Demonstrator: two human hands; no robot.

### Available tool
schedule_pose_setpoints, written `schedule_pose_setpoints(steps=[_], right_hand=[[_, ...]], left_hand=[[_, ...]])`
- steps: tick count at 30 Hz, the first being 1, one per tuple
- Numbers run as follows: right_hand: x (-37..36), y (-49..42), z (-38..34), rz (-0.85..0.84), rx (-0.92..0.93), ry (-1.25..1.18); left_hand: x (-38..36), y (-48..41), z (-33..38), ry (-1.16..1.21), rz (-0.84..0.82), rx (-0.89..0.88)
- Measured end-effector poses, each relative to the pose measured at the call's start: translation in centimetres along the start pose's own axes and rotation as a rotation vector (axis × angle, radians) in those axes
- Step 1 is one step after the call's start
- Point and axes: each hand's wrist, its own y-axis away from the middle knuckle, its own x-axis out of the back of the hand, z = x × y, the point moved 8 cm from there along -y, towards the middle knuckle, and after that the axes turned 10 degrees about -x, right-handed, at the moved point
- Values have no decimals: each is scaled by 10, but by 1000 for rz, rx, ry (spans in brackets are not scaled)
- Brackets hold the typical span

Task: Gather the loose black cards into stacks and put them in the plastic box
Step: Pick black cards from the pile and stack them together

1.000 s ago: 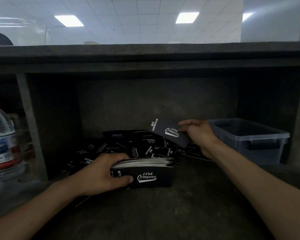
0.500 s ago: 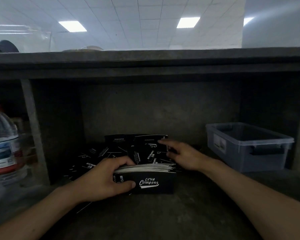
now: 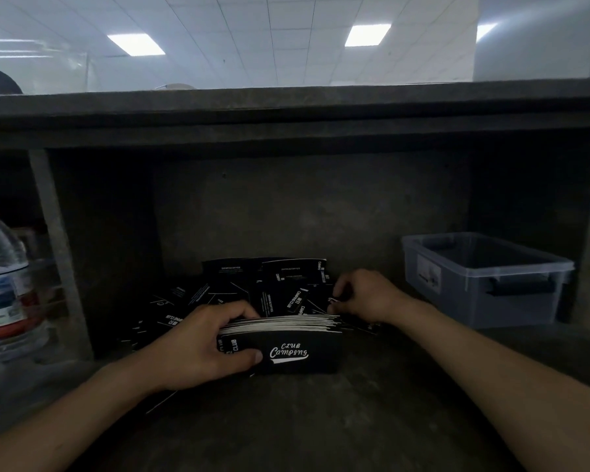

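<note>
Both forearms reach in from the bottom of my feed, over the bare concrete shelf floor [image 3: 321, 424]. Nearest, centre-left, the left hand [image 3: 198, 345] grips a stack of black cards [image 3: 297, 352]: thumb across the front face, fingers curled over the top edge. The stack stands on its long edge on the concrete, white card edges showing along the top, and the front card reads "CLUB Camping" in white script.

Just behind the stack's R end, the right hand [image 3: 368, 296] is knuckles-up, its fingers curled down onto the loose cards [image 3: 239, 294]. I can't tell whether they've actually pinched one; the tips are lost in the dark print. The loose cards lie in an untidy heap behind and L of the stack, overlapping at all angles, a few leaning upright vs. the rear concrete wall [image 3: 304, 206].

Further back on the R, well apart from both hands, the plastic box [image 3: 484, 284] sits on the same shelf, translucent grey w/ a dark handle on its near end and a label on its L side.

Far L, beyond a concrete divider [image 3: 58, 253], stands a water bottle [image 3: 4, 287] w/ a red cap. Above, a concrete slab [image 3: 286, 103] roofs the shelf; past it, ceiling light panels [image 3: 367, 35] glow.
</note>
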Motion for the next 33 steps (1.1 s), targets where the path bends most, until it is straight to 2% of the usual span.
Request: schedule_pose_setpoints(steps=[2, 6, 11, 17, 19, 22, 25, 28, 30, 33], right_hand=[[6, -2, 6, -5, -69, -89], [33, -5, 19, 136, -144, -246], [41, -3, 30, 138, -190, -635], [55, 1, 29, 249, -150, -932], [58, 5, 25, 220, -148, -1102], [51, 6, 21, 91, -223, -1266], [41, 8, 17, -37, -264, -1221], [29, 9, 15, -170, -258, -996], [16, 13, 10, -347, -217, -857], [-9, 27, -5, -633, -62, -611]], left_hand=[[0, 0, 0, 0, 7, 12], [0, 0, 0, -4, 2, 19], [1, 1, -1, -16, -1, 18], [0, 1, 1, -17, -3, 6], [0, 1, 0, -14, -1, 13], [0, 1, 0, -25, 6, 22], [2, 1, 2, -50, 18, 20], [6, 0, 2, -62, 66, 27], [9, 0, -2, -50, 91, 50], [7, 2, -5, 30, 79, 81]])
